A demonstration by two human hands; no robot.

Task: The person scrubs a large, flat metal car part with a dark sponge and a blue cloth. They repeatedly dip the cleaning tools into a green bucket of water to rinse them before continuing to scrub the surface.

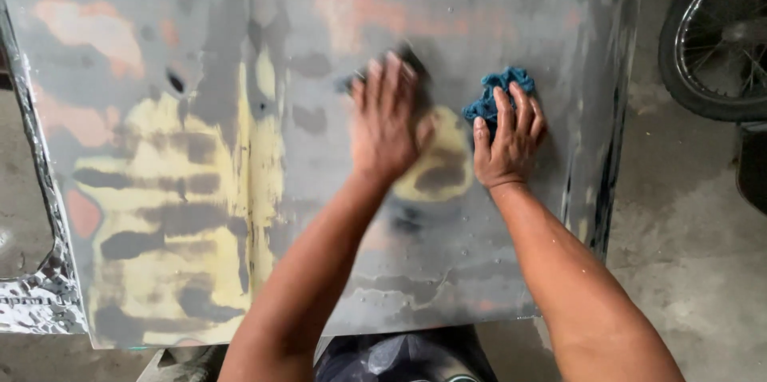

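The left hand (385,122) lies flat on a pad (399,62) at the panel (200,190) middle, the right hand (507,138) just right of it on a cloth (497,86), a wheel (715,38) far right on the floor (687,254).

Two bare forearms are seen, with no sleeves, gloves, watch or rings worn on them. The left hand (386,122) is blurred, so its fingers are hard to make out; the right hand (506,138) is shown sharply, with short nails. Below the forearms, dark clothing (399,354) with a faint sheen is glimpsed.
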